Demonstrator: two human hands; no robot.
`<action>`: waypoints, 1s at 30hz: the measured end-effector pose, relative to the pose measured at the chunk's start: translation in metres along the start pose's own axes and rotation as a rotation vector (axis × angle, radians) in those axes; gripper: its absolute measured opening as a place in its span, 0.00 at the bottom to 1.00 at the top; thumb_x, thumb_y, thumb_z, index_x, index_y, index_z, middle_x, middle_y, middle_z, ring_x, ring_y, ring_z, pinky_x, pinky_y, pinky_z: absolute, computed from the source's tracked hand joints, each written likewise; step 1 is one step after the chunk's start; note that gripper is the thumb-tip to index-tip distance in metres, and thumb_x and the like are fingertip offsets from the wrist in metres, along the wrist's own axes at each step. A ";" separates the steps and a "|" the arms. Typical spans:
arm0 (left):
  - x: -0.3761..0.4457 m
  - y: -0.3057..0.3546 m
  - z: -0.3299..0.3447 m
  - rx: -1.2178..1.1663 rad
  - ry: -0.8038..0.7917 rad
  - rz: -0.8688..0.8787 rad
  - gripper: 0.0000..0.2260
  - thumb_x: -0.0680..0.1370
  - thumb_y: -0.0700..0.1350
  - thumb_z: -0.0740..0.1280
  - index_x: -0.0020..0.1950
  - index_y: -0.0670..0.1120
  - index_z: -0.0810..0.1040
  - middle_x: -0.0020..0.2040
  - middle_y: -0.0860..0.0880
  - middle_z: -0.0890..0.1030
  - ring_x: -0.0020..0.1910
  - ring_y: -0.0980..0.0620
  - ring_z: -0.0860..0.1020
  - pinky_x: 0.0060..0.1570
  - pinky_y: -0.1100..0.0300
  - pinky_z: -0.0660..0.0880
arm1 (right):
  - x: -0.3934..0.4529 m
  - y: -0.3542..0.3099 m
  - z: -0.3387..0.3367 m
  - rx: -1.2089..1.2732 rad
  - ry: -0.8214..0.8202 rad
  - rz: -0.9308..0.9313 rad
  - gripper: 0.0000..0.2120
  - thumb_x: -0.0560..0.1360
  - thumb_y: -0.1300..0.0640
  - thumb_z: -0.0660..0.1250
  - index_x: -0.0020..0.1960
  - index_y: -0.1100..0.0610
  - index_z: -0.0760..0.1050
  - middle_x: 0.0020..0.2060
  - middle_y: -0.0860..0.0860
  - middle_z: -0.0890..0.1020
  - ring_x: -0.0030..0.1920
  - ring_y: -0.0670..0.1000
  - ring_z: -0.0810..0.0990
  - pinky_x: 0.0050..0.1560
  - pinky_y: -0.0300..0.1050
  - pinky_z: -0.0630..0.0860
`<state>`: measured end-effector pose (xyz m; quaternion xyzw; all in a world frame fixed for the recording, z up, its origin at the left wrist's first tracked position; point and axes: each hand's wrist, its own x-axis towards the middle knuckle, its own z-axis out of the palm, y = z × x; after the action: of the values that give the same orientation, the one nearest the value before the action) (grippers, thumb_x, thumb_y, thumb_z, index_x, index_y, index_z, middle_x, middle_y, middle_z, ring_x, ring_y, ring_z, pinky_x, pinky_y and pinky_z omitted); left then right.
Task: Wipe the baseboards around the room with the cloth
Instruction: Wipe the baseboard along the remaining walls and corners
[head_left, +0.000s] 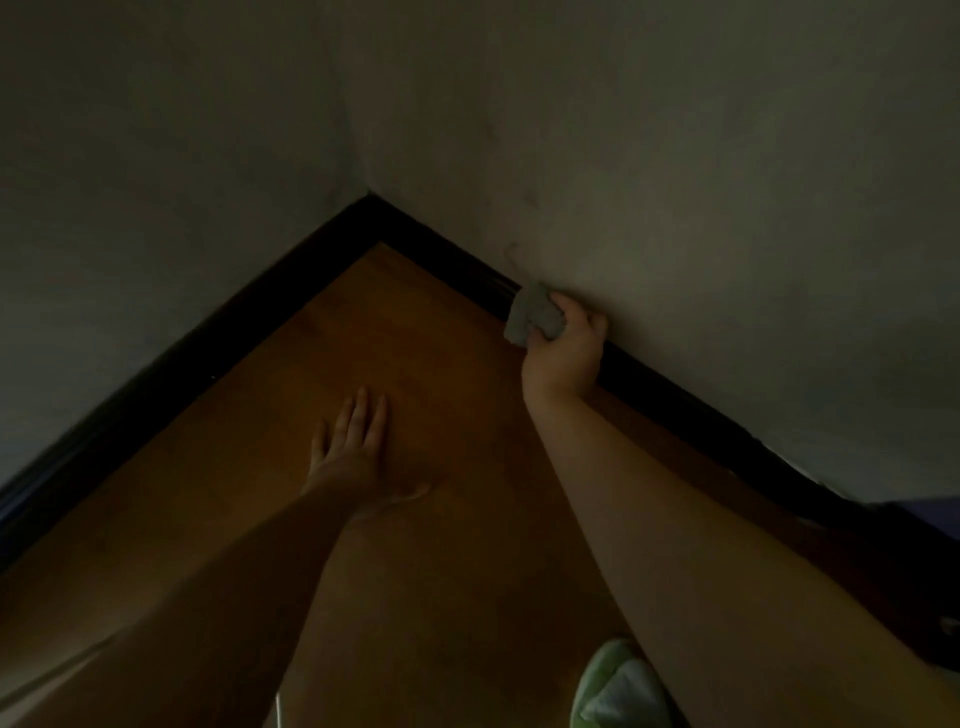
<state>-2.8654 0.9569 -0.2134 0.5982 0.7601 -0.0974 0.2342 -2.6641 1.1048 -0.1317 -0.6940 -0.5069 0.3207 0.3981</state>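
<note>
A dark baseboard (441, 244) runs along two pale walls and meets in a corner at the upper middle. My right hand (563, 353) grips a bunched grey cloth (532, 314) and holds it against the right wall's baseboard, a short way from the corner. My left hand (353, 447) lies flat on the wooden floor (363, 322), fingers straight and pointing toward the corner. The baseboard stretch under my right hand is hidden.
The left baseboard (156, 374) slopes down to the left edge. A green and white slipper (618, 686) shows at the bottom right. A dark object (914, 545) stands at the right edge against the wall. The scene is dim.
</note>
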 end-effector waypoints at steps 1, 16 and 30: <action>-0.002 0.003 -0.002 0.022 -0.007 -0.004 0.59 0.59 0.85 0.50 0.75 0.56 0.24 0.77 0.49 0.26 0.76 0.49 0.29 0.76 0.41 0.38 | -0.002 0.004 -0.010 -0.008 0.005 -0.004 0.20 0.74 0.66 0.70 0.64 0.53 0.77 0.58 0.48 0.70 0.55 0.47 0.74 0.61 0.35 0.66; -0.052 0.159 0.025 0.226 -0.210 0.504 0.54 0.70 0.71 0.68 0.80 0.53 0.34 0.80 0.50 0.35 0.80 0.48 0.39 0.76 0.40 0.44 | -0.013 0.022 -0.072 -0.012 0.067 0.134 0.18 0.75 0.64 0.70 0.65 0.54 0.77 0.62 0.52 0.72 0.58 0.53 0.77 0.58 0.34 0.67; -0.051 0.172 0.017 0.315 -0.140 0.476 0.38 0.80 0.64 0.58 0.81 0.50 0.43 0.82 0.46 0.41 0.80 0.46 0.42 0.77 0.42 0.46 | -0.034 0.089 -0.183 -0.061 0.186 0.140 0.18 0.75 0.66 0.70 0.63 0.56 0.77 0.64 0.54 0.72 0.60 0.53 0.75 0.65 0.40 0.67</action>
<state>-2.6878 0.9514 -0.1810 0.7806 0.5558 -0.1976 0.2066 -2.4783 1.0152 -0.1206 -0.7663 -0.4276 0.2664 0.3987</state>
